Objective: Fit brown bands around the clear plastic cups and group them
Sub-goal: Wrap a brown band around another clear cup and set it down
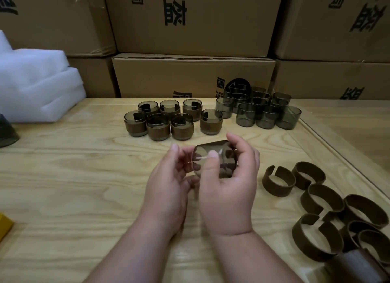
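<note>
Above the desk (pixel 84 177), the right hand (pixel 229 189) gripped a clear cup (pixel 213 158) lying on its side, while the left hand (pixel 168 183) pinched its rim. 7 banded cups (pixel 168 120) stood grouped behind; loose brown bands (pixel 316 208) lay to the right.

The right hand (pixel 230 185) covers much of the held cup (pixel 213 160). At lower right, the frame edge cuts the band pile (pixel 346 223); at far left, a dark cup (pixel 7 132) and yellow object (pixel 4 225).
</note>
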The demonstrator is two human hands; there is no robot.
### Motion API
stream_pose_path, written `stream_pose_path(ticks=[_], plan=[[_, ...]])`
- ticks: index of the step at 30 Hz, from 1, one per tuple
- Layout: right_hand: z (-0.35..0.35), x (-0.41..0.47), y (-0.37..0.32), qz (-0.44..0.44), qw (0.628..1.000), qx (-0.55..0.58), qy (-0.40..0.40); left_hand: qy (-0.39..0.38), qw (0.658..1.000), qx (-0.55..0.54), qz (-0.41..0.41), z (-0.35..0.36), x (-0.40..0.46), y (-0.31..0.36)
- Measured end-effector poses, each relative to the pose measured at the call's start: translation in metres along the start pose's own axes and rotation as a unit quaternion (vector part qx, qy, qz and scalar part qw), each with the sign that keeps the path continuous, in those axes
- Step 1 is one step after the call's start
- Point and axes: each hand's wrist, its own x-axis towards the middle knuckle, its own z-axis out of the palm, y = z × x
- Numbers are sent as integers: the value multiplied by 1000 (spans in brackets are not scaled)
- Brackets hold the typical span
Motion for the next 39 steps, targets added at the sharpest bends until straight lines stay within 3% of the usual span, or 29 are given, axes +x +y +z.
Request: stream_pose_path(ticks=[7, 17, 23, 25, 28, 33, 36, 39], plan=[[1, 0, 8, 116, 989, -53, -78, -64, 994, 80, 23, -4, -6, -1], [0, 2, 8, 151, 987, 17, -53, -9, 999, -31, 0, -5, -2, 4], [2, -3, 6, 183, 960, 4, -211, 57, 993, 25, 103, -13, 3, 4], [4, -6, 4, 173, 958, 10, -228, 65, 989, 47, 120, -14, 4, 3], [5, -5, 3, 168, 971, 64, -155, 41, 992, 53, 109, -12, 3, 4], [2, 2, 4, 112, 990, 78, -26, -82, 989, 102, 68, -12, 0, 3], [0, 3, 5, 105, 994, 40, -1, -140, 973, 173, 65, -12, -2, 2], [-3, 6, 6, 110, 993, 17, -26, -168, 961, 208, 68, -14, -3, -1]])
